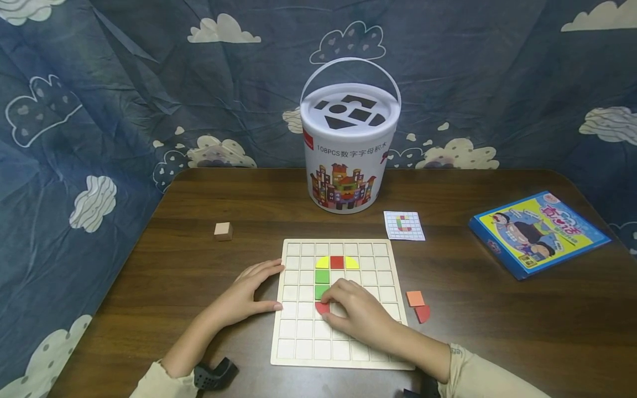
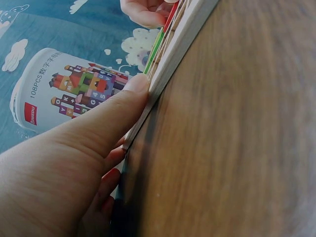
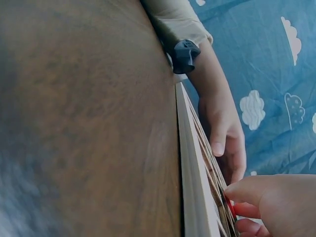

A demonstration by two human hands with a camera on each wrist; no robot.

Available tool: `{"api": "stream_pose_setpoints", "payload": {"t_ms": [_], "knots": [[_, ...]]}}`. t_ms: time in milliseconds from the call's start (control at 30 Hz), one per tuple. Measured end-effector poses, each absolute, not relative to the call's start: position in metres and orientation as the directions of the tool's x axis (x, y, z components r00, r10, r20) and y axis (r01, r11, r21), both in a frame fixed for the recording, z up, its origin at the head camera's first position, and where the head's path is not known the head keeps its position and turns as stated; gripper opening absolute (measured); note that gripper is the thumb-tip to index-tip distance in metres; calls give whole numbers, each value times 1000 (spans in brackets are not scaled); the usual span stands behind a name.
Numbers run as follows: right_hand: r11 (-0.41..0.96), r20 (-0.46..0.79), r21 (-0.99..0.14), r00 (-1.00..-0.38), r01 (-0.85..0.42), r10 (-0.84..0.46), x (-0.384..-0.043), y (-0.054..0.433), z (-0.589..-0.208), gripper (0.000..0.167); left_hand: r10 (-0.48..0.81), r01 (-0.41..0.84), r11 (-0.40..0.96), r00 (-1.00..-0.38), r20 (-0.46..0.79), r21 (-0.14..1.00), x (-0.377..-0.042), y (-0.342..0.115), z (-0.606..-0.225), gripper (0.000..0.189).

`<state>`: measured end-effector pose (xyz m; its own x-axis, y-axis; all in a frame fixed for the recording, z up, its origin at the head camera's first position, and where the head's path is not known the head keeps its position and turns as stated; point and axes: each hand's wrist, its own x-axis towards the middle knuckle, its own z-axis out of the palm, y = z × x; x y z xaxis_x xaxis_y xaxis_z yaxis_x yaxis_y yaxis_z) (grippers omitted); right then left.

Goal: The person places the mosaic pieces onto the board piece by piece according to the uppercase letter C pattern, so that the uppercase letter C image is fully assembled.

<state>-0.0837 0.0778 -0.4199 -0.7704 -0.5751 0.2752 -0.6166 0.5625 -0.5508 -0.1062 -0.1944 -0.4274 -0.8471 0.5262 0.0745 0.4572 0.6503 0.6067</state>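
Note:
A pale wooden grid board (image 1: 297, 349) lies on the table. My right hand (image 1: 360, 315) is over its middle, thumb and index finger pinching a red quarter-circle tile (image 1: 321, 308) at a cell below two green square tiles (image 1: 322, 276). Above the green ones, a red square tile (image 1: 337, 262) sits between two yellow quarter-circle tiles (image 1: 351, 262). Along the board's left edge rests my left hand (image 1: 244, 294), its thumb and fingertips touching the rim with the fingers extended. In the right wrist view, the red tile (image 3: 230, 208) shows between thumb and fingers.
Right of the board lie an orange square tile (image 1: 415, 299) and another red quarter-circle tile (image 1: 422, 314). A pattern card (image 1: 404, 226) is behind the board, near a white lidded bucket (image 1: 343, 160). A wooden cube (image 1: 223, 231) stands at left, a blue-yellow box (image 1: 537, 232) at right.

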Motion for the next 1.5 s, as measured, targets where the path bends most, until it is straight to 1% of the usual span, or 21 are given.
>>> {"api": "stream_pose_setpoints", "payload": {"t_ms": [167, 233, 300, 367, 467, 567, 633, 800, 933, 1100, 1367, 1500], "knots": [[578, 183, -582, -785, -572, -592, -84, 80, -415, 21, 525, 456, 654, -848, 72, 603, -106, -195, -427, 73], [579, 131, -608, -788, -543, -601, -83, 83, -411, 24, 525, 456, 656, -848, 70, 601, -106, -194, -428, 73], [566, 107, -634, -785, -527, -610, -83, 89, -405, 27, 525, 456, 656, -848, 70, 601, -106, -194, -428, 73], [543, 114, -655, -779, -526, -616, -82, 96, -399, 31, 526, 458, 656, -847, 71, 600, -106, -194, -428, 72], [489, 208, -656, -761, -574, -614, -80, 112, -391, 35, 528, 460, 654, -846, 74, 601, -106, -194, -427, 72], [476, 280, -636, -756, -608, -592, -79, 129, -384, 39, 527, 459, 653, -847, 73, 602, -106, -194, -427, 73], [493, 300, -627, -770, -604, -563, -79, 142, -381, 41, 526, 458, 654, -847, 73, 602, -106, -194, -426, 73], [589, 282, -603, -834, -538, -474, -78, 171, -382, 45, 523, 453, 656, -849, 69, 604, -106, -194, -426, 73], [644, 277, -572, -859, -508, -431, -78, 193, -392, 44, 522, 451, 661, -851, 64, 600, -107, -194, -426, 73], [647, 286, -569, -859, -508, -424, -81, 210, -407, 40, 519, 446, 662, -852, 60, 603, -107, -194, -427, 73], [712, 247, -533, -889, -457, -386, -85, 212, -415, 32, 524, 454, 658, -849, 68, 600, -107, -194, -428, 73], [725, 247, -524, -895, -446, -371, -87, 209, -417, 27, 524, 454, 655, -849, 70, 604, -106, -194, -428, 73]]}}
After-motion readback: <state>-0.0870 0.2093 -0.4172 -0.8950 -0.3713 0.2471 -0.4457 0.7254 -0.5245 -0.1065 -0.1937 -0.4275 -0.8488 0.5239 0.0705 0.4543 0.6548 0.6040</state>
